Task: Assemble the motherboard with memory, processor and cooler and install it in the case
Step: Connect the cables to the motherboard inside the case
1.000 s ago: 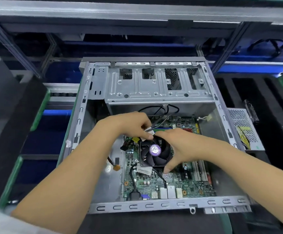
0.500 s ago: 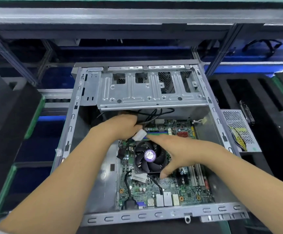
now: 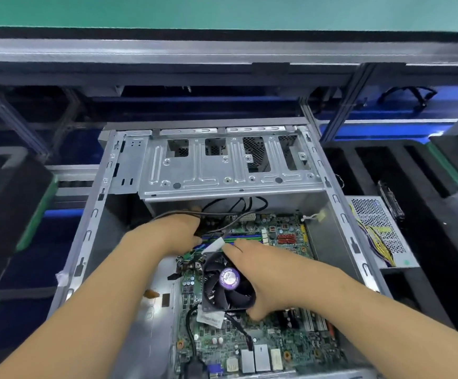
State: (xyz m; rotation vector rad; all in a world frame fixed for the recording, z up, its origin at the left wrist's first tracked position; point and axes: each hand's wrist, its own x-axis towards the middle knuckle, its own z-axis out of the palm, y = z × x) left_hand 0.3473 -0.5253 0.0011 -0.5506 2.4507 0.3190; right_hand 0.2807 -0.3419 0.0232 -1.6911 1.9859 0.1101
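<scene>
The open metal case (image 3: 96,214) lies on its side with the green motherboard (image 3: 290,340) inside it. A black cooler fan (image 3: 226,285) with a purple label sits on the board. My right hand (image 3: 266,277) grips the cooler's right side, fingers curled round its edges. My left hand (image 3: 167,236) reaches to the board's far end near the memory slots (image 3: 244,237) and holds black cables (image 3: 222,228). A white cable tag (image 3: 216,245) lies between both hands.
The case's drive cage (image 3: 222,170) overhangs the far end. A power supply (image 3: 380,231) with yellow wires sits in black foam to the right. A black box (image 3: 6,203) stands to the left. Metal shelf rails run behind.
My left hand has moved further towards the drive cage, drawing the black cables along. My right hand stays on the cooler. The camera view has shifted closer.
</scene>
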